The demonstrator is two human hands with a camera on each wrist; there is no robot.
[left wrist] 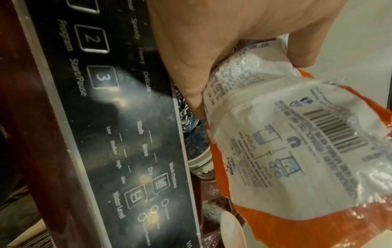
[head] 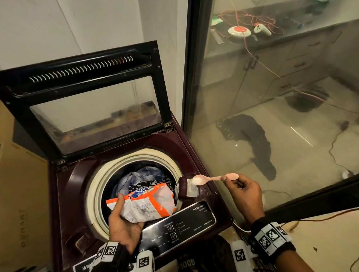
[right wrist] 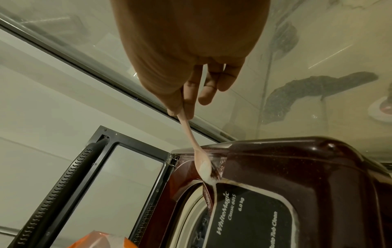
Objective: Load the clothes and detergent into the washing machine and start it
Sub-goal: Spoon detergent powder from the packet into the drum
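Closest to the viewer, two wrists wear black bands with square black-and-white markers. The left hand (head: 122,223) grips an orange and white detergent packet (head: 146,204), fingers curled under it and thumb on top, holding it over the front of the drum opening. The right hand (head: 244,192) pinches the handle of a pink spoon (head: 214,178) between thumb and fingers. The spoon's bowl carries white powder and sits over the small open detergent compartment (head: 189,187) just right of the drum. Below the hands runs the black control panel (head: 181,227) of a maroon washing machine (head: 66,209). Clothes (head: 142,177), blue and patterned, lie inside the drum. Behind, the glass lid (head: 94,104) stands raised. To the right is a glass door (head: 289,97).
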